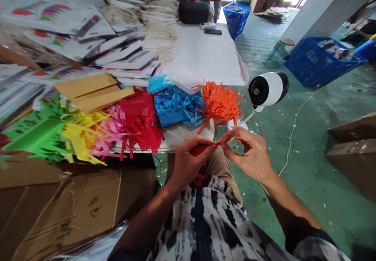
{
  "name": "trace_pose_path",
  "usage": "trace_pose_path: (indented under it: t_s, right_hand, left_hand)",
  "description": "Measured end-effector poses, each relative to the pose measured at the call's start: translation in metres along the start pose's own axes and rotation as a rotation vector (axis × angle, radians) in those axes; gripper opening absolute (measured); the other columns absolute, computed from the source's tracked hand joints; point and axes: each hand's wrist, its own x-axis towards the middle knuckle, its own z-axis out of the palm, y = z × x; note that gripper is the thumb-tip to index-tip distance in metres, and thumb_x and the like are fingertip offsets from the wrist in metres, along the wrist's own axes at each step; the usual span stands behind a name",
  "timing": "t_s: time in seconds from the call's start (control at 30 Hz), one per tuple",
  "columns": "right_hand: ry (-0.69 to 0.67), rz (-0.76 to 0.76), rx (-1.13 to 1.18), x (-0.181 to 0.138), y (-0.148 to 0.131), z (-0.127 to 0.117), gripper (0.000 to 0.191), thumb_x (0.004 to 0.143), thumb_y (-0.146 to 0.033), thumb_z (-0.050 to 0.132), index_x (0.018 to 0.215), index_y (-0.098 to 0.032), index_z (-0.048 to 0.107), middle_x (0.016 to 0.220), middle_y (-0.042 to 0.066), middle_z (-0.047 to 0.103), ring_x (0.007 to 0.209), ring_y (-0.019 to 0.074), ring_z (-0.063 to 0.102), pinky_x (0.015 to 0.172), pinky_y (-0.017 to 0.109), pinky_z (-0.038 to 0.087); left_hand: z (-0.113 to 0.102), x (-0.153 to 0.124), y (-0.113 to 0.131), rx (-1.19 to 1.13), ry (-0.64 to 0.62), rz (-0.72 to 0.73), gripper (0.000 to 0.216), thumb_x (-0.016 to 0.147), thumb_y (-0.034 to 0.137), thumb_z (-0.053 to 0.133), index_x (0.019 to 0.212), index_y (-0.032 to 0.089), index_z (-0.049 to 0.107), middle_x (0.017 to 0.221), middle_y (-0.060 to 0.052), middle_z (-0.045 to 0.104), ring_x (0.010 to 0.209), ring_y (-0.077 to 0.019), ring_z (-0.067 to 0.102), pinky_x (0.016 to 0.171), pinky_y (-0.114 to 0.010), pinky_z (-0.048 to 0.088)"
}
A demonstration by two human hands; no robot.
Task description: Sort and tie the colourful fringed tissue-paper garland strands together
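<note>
A strip of red tissue paper (198, 149) is held above my lap, near the table's front edge. My left hand (192, 157) is closed around its wider part. At the strip's thin twisted end, the thumb and forefinger of my right hand (248, 151) pinch it. Fringed paper bundles lie on the table beyond my hands: orange (220, 102), blue (178, 106), red (139, 118), pink (110, 129), yellow (85, 131) and green (38, 131). Some red paper hangs below my left hand, partly hidden.
A white and black fan (268, 90) stands right of the table. Cardboard boxes are at lower left (85, 210) and right (355, 155). Flat printed packs (61, 22) and brown envelopes (91, 92) pile up on the left. Blue crates (317, 63) stand on the green floor, and a white cable crosses it.
</note>
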Motion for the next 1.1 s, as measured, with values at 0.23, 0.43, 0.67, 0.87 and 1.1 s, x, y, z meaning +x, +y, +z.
trace_pose_path:
  t_s: [0.23,0.43,0.67,0.87,1.1]
  right_hand:
    - [-0.114,0.030,-0.014,0.003,-0.001,-0.011,0.008,0.092,-0.019,0.075,0.094,-0.027,0.072,0.093,-0.002,0.077,0.084,0.0150,0.072,0.078,0.030,0.054]
    - [-0.054,0.056,-0.023,0.000,0.001,-0.005,0.017,0.085,-0.009,0.070,0.084,-0.024,0.062,0.087,-0.003,0.074,0.078,0.0149,0.069,0.072,0.030,0.051]
    - [-0.066,0.076,0.020,0.000,0.003,-0.008,0.013,0.089,-0.015,0.074,0.086,-0.024,0.065,0.090,-0.002,0.074,0.082,0.0150,0.071,0.076,0.030,0.053]
    - [-0.149,0.164,0.043,0.003,0.004,-0.012,0.006,0.094,-0.026,0.075,0.090,-0.024,0.071,0.088,-0.001,0.075,0.078,0.0143,0.071,0.069,0.028,0.053]
    - [-0.037,0.120,0.000,0.001,0.007,-0.011,0.016,0.092,-0.019,0.072,0.082,-0.024,0.060,0.087,-0.001,0.072,0.078,0.0154,0.069,0.074,0.032,0.054]
  left_hand:
    - [0.000,0.001,-0.003,0.021,0.001,0.035,0.008,0.090,0.027,0.078,0.088,0.019,0.079,0.086,-0.002,0.075,0.082,-0.0154,0.069,0.077,-0.025,0.053]
    - [0.007,0.001,-0.004,0.037,-0.024,0.103,0.005,0.091,0.024,0.076,0.089,0.019,0.077,0.087,-0.002,0.075,0.082,-0.0142,0.070,0.076,-0.024,0.055]
    - [0.008,0.002,-0.005,0.091,0.005,0.124,0.009,0.094,0.027,0.074,0.089,0.019,0.076,0.087,-0.003,0.075,0.081,-0.0149,0.070,0.076,-0.026,0.055]
    - [0.010,0.004,-0.010,0.210,0.033,0.258,0.008,0.094,0.023,0.072,0.088,0.020,0.075,0.088,-0.002,0.076,0.083,-0.0152,0.070,0.081,-0.028,0.055]
    - [0.004,0.004,-0.010,0.218,0.004,0.064,0.017,0.095,0.037,0.074,0.096,0.021,0.077,0.089,-0.003,0.076,0.080,-0.0166,0.070,0.076,-0.027,0.055]
